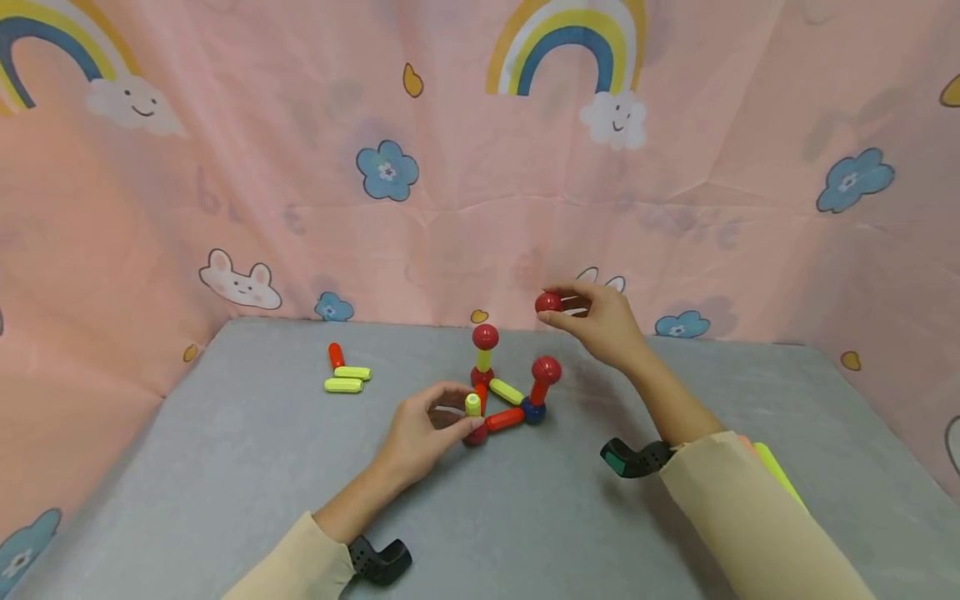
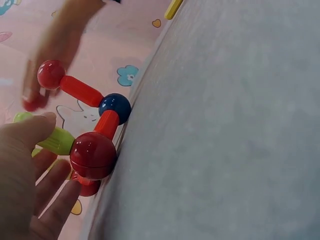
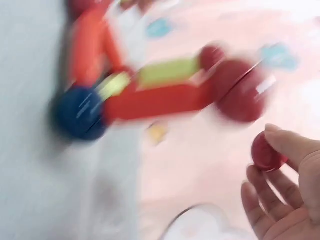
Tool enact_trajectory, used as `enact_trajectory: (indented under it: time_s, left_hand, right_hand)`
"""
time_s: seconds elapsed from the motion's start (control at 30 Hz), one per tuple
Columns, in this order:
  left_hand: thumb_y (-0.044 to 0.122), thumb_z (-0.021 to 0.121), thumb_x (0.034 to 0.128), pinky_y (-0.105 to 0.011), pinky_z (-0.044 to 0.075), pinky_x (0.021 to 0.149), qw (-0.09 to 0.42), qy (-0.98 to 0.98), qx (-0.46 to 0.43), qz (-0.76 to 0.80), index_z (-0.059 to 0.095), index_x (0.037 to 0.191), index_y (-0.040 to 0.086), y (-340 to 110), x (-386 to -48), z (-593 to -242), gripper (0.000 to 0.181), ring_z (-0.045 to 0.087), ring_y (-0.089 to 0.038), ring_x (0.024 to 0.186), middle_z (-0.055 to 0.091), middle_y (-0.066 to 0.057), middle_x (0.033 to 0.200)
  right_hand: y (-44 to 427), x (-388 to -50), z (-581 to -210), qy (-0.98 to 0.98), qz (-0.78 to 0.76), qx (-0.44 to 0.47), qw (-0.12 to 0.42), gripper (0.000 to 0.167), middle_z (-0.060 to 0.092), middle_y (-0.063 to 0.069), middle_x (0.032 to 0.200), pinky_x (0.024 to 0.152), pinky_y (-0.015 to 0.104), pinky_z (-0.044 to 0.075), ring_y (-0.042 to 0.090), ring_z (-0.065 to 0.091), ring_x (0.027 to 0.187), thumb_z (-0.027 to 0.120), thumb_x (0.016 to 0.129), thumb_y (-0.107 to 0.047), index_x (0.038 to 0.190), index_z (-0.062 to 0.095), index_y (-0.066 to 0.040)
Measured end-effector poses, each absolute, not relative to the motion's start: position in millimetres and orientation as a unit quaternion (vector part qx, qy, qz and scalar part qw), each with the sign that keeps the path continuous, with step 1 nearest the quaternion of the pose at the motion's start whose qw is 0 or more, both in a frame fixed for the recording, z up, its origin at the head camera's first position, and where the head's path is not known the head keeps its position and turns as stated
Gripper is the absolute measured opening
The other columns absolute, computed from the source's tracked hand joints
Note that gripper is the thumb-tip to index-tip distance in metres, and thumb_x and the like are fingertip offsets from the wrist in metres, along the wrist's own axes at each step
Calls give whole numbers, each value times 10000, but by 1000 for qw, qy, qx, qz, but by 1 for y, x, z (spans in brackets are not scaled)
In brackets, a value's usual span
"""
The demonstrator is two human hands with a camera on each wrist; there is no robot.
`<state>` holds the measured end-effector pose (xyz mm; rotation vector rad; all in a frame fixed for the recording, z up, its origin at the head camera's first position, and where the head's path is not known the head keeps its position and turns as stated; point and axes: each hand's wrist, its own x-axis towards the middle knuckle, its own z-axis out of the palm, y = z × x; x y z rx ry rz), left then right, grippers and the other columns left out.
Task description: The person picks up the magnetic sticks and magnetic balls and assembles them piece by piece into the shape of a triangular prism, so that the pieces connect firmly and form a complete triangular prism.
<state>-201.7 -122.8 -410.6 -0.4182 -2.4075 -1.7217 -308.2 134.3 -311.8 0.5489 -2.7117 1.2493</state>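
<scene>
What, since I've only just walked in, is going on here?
A person is working on a triangle of rods and balls on the table. Their left hand holds the near upright rod, whose top is bare. Their right hand holds a loose red ball in the air, apart from the triangle. The other uprights, one yellow and one red, each have a ball on top. Three loose rods lie off to the left.
</scene>
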Motion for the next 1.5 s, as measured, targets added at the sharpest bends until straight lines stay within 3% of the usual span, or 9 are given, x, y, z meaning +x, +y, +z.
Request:
enact_trajectory:
  time_s: [0.27,0.5,0.7,0.9,1.07,1.3,1.4,1.5]
  left_hand:
    - [80,783,869,-210,591,825,67,-801,-148,-577,731,1128,84,-123,-202,-412,264,724,-192,966,761,-80,1056]
    - [99,775,884,-270,603,871,66,-800,-155,-576,719,1160,66,-123,-202,-412,283,724,-216,992,761,-97,1071]
    - [72,767,883,-291,607,871,75,-794,-171,-578,716,1165,44,-123,-204,-412,287,733,-248,979,762,-136,1063]
    - [69,766,884,-277,605,863,67,-792,-169,-583,720,1122,42,-122,-203,-412,244,735,-250,975,765,-142,1051]
    - [51,757,883,-300,611,865,69,-794,-167,-580,720,1124,45,-122,-203,-411,243,730,-256,997,760,-134,1060]
    - [66,777,873,-316,616,861,71,-797,-171,-575,721,1110,35,-122,-202,-410,245,734,-254,968,763,-143,1040]
    - [57,782,865,-315,614,862,70,-795,-169,-578,721,1112,32,-122,-202,-410,256,738,-260,967,764,-151,1038]
    - [37,787,851,-319,616,866,65,-800,-168,-573,713,1132,36,-123,-202,-411,291,738,-262,976,761,-151,1051]
  right_hand:
    - [105,-249,-276,-855,467,221,46,455,694,65,1258,911,438,607,276,714,1084,769,908,-296,1329,654,-169]
    - [80,-214,-291,-828,487,277,40,390,723,31,1193,855,337,623,184,713,1039,813,863,-172,1237,706,-154]
    - [71,-215,-304,-832,452,318,44,365,748,44,1127,834,353,626,184,723,994,821,841,-110,1194,726,-117]
    - [69,-220,-316,-853,388,347,31,315,752,10,1051,803,278,620,154,710,970,832,833,-127,1133,738,-112]
    - [66,-222,-323,-868,331,368,46,324,750,-7,1023,854,366,600,122,687,935,837,832,-162,1136,740,-106]
    - [71,-221,-320,-862,336,377,44,425,759,35,1108,841,369,620,170,720,993,847,817,-139,1217,715,-87]
    - [81,-223,-315,-848,361,380,80,390,764,34,1093,757,310,629,168,732,954,841,825,-144,1194,726,-98]
    - [94,-230,-312,-832,398,353,154,286,772,32,1023,725,248,613,152,729,884,814,854,-141,1130,748,-103]
